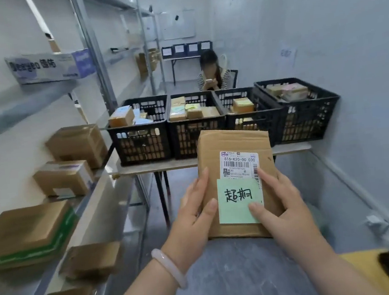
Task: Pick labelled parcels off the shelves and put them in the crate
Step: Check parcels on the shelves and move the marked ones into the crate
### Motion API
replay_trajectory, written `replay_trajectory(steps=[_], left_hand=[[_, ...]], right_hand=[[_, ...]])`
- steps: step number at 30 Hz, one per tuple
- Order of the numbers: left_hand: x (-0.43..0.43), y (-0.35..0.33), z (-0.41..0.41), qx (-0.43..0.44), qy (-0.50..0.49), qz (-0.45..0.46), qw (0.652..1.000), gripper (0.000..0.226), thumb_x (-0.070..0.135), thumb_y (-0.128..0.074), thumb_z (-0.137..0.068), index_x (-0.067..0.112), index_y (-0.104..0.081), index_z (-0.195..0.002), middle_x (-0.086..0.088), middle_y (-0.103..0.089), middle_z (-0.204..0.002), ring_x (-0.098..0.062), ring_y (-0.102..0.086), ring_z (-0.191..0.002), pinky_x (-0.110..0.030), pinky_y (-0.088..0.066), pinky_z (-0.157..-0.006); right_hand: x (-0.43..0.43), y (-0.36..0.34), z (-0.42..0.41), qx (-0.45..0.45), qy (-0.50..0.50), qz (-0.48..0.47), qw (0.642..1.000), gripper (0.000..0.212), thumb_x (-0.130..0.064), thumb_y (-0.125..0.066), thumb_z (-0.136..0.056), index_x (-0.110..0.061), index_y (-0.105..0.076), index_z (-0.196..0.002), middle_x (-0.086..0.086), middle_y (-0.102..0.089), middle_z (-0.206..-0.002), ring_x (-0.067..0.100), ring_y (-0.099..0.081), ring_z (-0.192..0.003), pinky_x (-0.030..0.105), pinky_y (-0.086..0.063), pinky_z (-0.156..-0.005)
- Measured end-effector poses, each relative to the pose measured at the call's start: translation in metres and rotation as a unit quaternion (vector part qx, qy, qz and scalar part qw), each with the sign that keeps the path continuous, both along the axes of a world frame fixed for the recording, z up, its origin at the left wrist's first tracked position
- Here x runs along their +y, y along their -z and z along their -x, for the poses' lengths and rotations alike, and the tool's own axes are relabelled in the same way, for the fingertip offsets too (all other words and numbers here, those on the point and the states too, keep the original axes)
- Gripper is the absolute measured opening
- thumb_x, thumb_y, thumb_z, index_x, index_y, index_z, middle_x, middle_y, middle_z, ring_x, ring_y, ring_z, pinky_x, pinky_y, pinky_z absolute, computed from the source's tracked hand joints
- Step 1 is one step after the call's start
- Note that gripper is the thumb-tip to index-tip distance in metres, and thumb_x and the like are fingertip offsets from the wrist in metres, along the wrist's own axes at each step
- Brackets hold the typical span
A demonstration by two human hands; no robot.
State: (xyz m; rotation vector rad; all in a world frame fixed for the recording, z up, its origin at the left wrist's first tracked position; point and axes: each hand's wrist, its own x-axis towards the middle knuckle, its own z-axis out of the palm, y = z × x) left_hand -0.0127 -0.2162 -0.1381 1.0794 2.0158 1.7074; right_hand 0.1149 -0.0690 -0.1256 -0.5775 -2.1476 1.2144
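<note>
Crates (140, 143), black and part-filled, sit on the table (157, 167) ahead. I hold the flat cardboard parcel (234, 143) in the air before them, left hand (191, 215) and right hand (283, 205) both gripping its lower sides; it seems light and stiff. White shipping label (239, 164), green handwritten note (237, 198) under my right thumb.

At twelve o'clock we see a narrow table (292, 148) bearing four black crates (140, 143) side by side. At nine o'clock, metal shelves (16, 106) carry cardboard boxes (78, 145).
</note>
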Motion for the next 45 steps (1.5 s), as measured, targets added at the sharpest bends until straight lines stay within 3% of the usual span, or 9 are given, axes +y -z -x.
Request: replay_trajectory(steps=[4,7,11,15,20,28,36,42,45], left_hand=[[0.071,-0.009,-0.053,0.003,0.084,0.004,0.996,0.055,0.023,-0.05,-0.101,0.06,-0.027,-0.135,0.011,-0.032,-0.152,0.002,-0.028,-0.14,-0.027,-0.026,-0.118],[0.126,-0.013,-0.105,0.007,0.157,0.005,0.988,0.066,0.037,-0.064,-0.09,0.076,-0.026,-0.129,0.017,-0.031,-0.15,0.008,-0.032,-0.135,-0.022,-0.032,-0.114],[0.188,-0.012,-0.18,0.038,0.251,0.019,0.967,0.084,0.057,-0.071,-0.064,0.082,-0.02,-0.125,0.031,-0.027,-0.144,0.004,-0.033,-0.136,-0.027,-0.038,-0.112],[0.235,-0.013,-0.255,0.034,0.343,0.014,0.939,0.083,0.056,-0.071,-0.065,0.081,-0.02,-0.126,0.047,-0.03,-0.132,0.006,-0.037,-0.131,-0.033,-0.045,-0.107],[0.278,-0.011,-0.329,0.021,0.448,0.015,0.894,0.086,0.054,-0.074,-0.066,0.077,-0.022,-0.131,0.021,-0.03,-0.149,-0.002,-0.039,-0.134,-0.036,-0.046,-0.106],[0.336,-0.016,-0.402,0.059,0.575,0.037,0.815,0.089,0.05,-0.073,-0.07,0.077,-0.015,-0.131,0.021,-0.028,-0.147,-0.002,-0.033,-0.136,-0.039,-0.041,-0.111],[0.388,-0.011,-0.469,0.069,0.684,0.093,0.721,0.092,0.047,-0.077,-0.07,0.067,-0.019,-0.139,0.019,-0.032,-0.148,-0.005,-0.039,-0.132,-0.038,-0.039,-0.112],[0.41,0.022,-0.487,0.066,0.705,0.16,0.687,0.09,0.055,-0.075,-0.061,0.083,-0.015,-0.121,0.017,-0.037,-0.147,-0.009,-0.041,-0.133,-0.042,-0.04,-0.111],[0.422,0.031,-0.49,0.091,0.706,0.191,0.676,0.096,0.058,-0.071,-0.059,0.076,-0.011,-0.132,0.014,-0.035,-0.149,-0.011,-0.04,-0.134,-0.042,-0.039,-0.111]], right_hand=[[0.043,-0.008,-0.076,0.006,0.083,0.003,0.996,0.065,-0.023,-0.074,-0.083,-0.063,-0.043,-0.124,-0.021,-0.028,-0.146,-0.02,-0.025,-0.127,0.02,-0.023,-0.109],[0.073,-0.015,-0.145,0.01,0.152,0.005,0.988,0.066,-0.023,-0.074,-0.083,-0.063,-0.041,-0.123,-0.03,-0.025,-0.138,-0.036,-0.016,-0.114,0.006,-0.019,-0.102],[0.1,-0.018,-0.237,-0.01,0.251,0.018,0.968,0.071,-0.023,-0.077,-0.081,-0.058,-0.041,-0.131,-0.019,-0.021,-0.149,-0.006,-0.021,-0.136,0.025,-0.024,-0.112],[0.115,-0.02,-0.321,-0.022,0.331,0.012,0.943,0.075,-0.027,-0.079,-0.078,-0.062,-0.037,-0.129,-0.024,-0.018,-0.148,-0.008,-0.017,-0.134,0.028,-0.022,-0.114],[0.116,-0.016,-0.397,-0.019,0.429,0.051,0.902,0.076,-0.031,-0.077,-0.08,-0.06,-0.035,-0.136,-0.024,-0.013,-0.152,-0.005,-0.01,-0.142,0.029,-0.019,-0.115],[0.122,-0.014,-0.458,-0.023,0.564,0.043,0.824,0.075,-0.03,-0.077,-0.078,-0.052,-0.039,-0.139,-0.017,-0.022,-0.155,0.003,-0.022,-0.141,0.042,-0.026,-0.117],[0.122,-0.018,-0.498,-0.045,0.664,0.093,0.741,0.073,-0.029,-0.077,-0.08,-0.051,-0.04,-0.139,-0.005,-0.027,-0.154,0.007,-0.022,-0.142,0.031,-0.024,-0.11],[0.137,0.007,-0.509,-0.108,0.666,0.163,0.72,0.075,-0.036,-0.075,-0.081,-0.051,-0.033,-0.142,-0.002,-0.026,-0.156,0.013,-0.021,-0.144,0.038,-0.024,-0.114],[0.15,0.014,-0.51,-0.133,0.658,0.178,0.719,0.077,-0.035,-0.072,-0.084,-0.045,-0.03,-0.147,-0.002,-0.023,-0.157,0.012,-0.018,-0.145,0.034,-0.021,-0.113]])
